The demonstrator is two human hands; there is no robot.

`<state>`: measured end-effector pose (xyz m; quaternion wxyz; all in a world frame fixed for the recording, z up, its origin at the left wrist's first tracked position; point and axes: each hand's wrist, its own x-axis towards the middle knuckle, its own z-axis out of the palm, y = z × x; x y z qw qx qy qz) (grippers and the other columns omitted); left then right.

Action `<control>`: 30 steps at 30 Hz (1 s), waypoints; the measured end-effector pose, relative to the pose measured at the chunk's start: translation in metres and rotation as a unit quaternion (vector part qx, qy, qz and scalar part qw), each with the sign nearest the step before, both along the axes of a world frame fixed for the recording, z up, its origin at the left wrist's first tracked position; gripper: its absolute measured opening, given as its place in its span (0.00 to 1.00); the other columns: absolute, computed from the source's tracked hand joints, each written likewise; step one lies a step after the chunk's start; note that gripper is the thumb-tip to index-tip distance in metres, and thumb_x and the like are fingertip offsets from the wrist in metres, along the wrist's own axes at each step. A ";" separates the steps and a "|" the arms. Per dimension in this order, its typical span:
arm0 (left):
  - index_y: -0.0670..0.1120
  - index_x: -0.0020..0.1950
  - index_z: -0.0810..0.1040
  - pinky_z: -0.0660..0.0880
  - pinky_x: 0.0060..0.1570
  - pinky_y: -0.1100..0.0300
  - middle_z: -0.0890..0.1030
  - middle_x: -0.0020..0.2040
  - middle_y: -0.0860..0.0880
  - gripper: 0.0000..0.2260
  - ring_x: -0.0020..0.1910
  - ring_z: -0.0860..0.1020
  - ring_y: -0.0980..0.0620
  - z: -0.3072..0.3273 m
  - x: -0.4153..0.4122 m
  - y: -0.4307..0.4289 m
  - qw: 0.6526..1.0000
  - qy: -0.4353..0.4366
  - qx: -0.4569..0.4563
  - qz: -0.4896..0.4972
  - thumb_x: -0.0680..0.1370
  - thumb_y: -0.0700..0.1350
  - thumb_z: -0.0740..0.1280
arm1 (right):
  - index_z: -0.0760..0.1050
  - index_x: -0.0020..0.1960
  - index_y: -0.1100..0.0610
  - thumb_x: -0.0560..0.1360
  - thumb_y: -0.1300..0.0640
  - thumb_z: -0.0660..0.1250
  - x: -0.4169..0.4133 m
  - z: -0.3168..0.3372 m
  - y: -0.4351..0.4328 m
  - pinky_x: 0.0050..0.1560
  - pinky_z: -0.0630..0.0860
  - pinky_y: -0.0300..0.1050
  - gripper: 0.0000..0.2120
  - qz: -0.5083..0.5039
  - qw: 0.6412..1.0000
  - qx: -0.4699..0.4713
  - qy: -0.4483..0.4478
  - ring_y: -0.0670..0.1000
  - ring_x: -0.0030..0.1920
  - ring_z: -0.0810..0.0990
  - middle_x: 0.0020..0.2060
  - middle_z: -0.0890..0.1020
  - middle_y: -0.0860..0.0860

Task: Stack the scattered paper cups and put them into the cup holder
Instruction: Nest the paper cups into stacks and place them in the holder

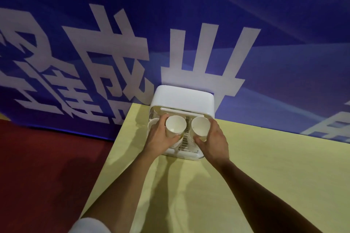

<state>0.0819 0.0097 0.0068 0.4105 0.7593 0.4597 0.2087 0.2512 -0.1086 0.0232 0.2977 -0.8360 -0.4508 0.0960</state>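
Note:
A white box-shaped cup holder (182, 98) stands at the far edge of the yellow-green table (255, 166), its open front facing me. My left hand (161, 138) grips a white paper cup (175, 126) in front of the holder's left side, mouth tilted toward me. My right hand (215, 141) grips a second white paper cup (200, 126) in front of the right side, also tilted toward me. Behind the cups a ribbed divider (187, 136) runs down the holder's middle. White curved edges, possibly more cups, show behind the left hand.
A blue banner (189, 24) with large white characters hangs right behind the table and holder. Red floor (47, 157) lies to the left, beyond the table's left edge. The table stretches right and toward me.

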 end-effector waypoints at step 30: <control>0.49 0.75 0.68 0.64 0.69 0.54 0.70 0.70 0.51 0.34 0.69 0.65 0.47 -0.020 0.003 0.006 0.981 0.173 0.070 -0.057 0.72 0.56 0.74 | 0.66 0.71 0.57 0.80 0.43 0.60 -0.005 -0.034 -0.004 0.54 0.75 0.52 0.25 -0.031 0.983 -0.172 -0.054 0.58 0.57 0.76 0.59 0.75 0.56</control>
